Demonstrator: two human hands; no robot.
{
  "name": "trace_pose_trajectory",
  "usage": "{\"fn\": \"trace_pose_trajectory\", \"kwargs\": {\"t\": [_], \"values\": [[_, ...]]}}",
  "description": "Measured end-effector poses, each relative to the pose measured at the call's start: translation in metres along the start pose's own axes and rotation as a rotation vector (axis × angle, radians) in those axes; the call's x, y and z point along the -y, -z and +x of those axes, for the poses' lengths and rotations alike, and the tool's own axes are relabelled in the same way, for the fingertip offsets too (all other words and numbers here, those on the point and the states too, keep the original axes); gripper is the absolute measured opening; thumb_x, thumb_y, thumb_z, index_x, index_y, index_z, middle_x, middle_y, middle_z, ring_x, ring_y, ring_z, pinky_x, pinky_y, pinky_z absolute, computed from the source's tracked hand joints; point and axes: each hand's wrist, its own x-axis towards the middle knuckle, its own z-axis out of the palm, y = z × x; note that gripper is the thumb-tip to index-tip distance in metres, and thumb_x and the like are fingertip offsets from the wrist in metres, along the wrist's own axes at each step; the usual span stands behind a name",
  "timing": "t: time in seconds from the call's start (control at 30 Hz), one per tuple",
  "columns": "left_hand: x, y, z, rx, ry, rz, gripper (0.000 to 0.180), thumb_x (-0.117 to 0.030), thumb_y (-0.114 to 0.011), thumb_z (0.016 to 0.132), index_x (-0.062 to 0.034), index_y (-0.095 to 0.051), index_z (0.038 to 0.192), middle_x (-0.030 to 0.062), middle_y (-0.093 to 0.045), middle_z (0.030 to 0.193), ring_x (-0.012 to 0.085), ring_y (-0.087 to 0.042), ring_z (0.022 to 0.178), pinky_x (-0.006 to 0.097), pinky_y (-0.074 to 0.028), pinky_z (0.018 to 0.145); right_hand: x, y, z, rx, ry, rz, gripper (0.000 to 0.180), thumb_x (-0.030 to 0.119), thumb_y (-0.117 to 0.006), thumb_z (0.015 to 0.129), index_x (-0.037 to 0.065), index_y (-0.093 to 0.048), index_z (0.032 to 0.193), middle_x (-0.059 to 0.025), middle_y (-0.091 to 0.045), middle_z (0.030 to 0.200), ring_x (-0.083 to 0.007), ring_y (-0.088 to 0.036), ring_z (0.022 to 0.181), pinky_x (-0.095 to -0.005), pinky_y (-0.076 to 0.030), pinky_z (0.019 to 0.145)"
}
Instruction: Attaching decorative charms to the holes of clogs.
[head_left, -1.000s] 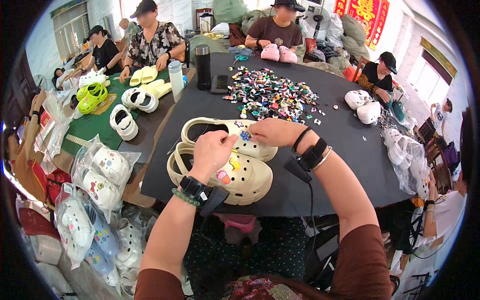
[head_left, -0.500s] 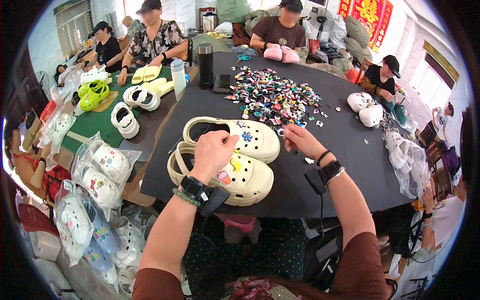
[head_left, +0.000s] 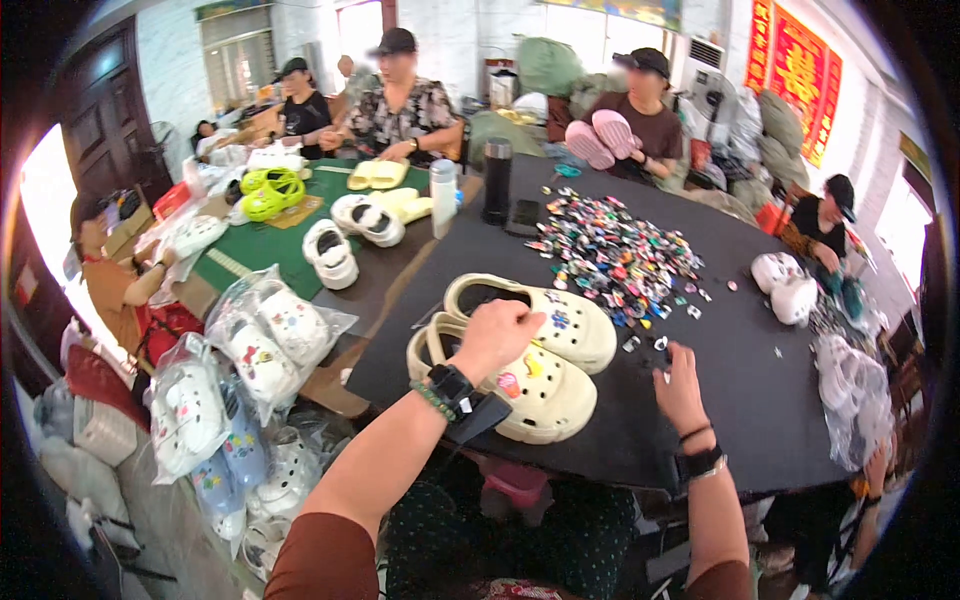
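1. A pair of cream clogs [head_left: 568,402], smooth and moulded-looking, with rounded toes, punched round holes and heel straps, lay side by side on the dark, matte counter [head_left: 740,440], toes pointing to the right.
2. The left hand [head_left: 497,335] was over the pair, its fingers bent inward in a narrow curl; whether they pinched anything could not be told.
3. The right hand [head_left: 682,392] was to the right of the clogs, low over the counter, fingers bent beside a small white piece [head_left: 660,343]; whether they held anything could not be told.
4. On the nearer clog sat a pink cupcake charm [head_left: 508,385] and a yellow charm [head_left: 533,366]; on the farther one, a blue flower charm [head_left: 558,319].
5. Beyond the clogs spread a heap of charms [head_left: 622,258], glossy, many-coloured and too many to count.
6. Counted: two cream clogs, two cylindrical bottles, one a black bottle [head_left: 497,180] and one a pale bottle [head_left: 443,200], and one flat dark phone [head_left: 523,218].
7. Two bulky white clogs [head_left: 793,300] stood at the counter's right; nearer the right edge, clear, crinkled plastic [head_left: 853,400] wrapped more white footwear, its number unclear.
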Motion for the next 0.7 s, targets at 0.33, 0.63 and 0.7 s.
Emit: {"fn": "trace_pose_trajectory", "kwargs": {"t": [0.33, 0.63, 0.7], "values": [[0.068, 0.074, 0.015, 0.592, -0.271, -0.006, 0.046, -0.014, -0.052, 0.088, -0.0034, -0.053, 0.133, 0.0139, -0.053, 0.137, 0.0264, -0.049, 0.127, 0.036, -0.035, 0.108, 0.028, -0.015, -0.049, -0.032, 0.004, -0.207, 0.037, 0.002, -0.064, 0.081, 0.001, -0.053, 0.116, -0.0209, -0.046, 0.131, -0.0395, -0.045, 0.122, -0.0483, -0.038, 0.104], [0.066, 0.068, 0.030, 0.643, -0.311, 0.428, 0.085, -0.021, -0.073, 0.064, -0.0128, -0.043, 0.144, 0.0135, -0.048, 0.139, 0.0337, -0.041, 0.131, 0.049, -0.032, 0.107, 0.023, -0.018, -0.048, -0.052, 0.047, -0.281, 0.024, 0.004, -0.061, 0.082, 0.002, -0.060, 0.106, -0.0142, -0.055, 0.118, -0.0345, -0.049, 0.115, -0.0466, -0.041, 0.097], [0.067, 0.063, 0.031, 0.599, -0.359, 0.419, 0.071, -0.018, -0.072, 0.065, -0.0123, -0.052, 0.133, 0.0124, -0.053, 0.129, 0.0329, -0.046, 0.124, 0.048, -0.036, 0.101, 0.029, -0.016, -0.050, -0.055, 0.033, -0.289, 0.024, 0.005, -0.061, 0.082, 0.002, -0.060, 0.105, -0.0140, -0.056, 0.117, -0.0341, -0.049, 0.115, -0.0462, -0.041, 0.096]]}}
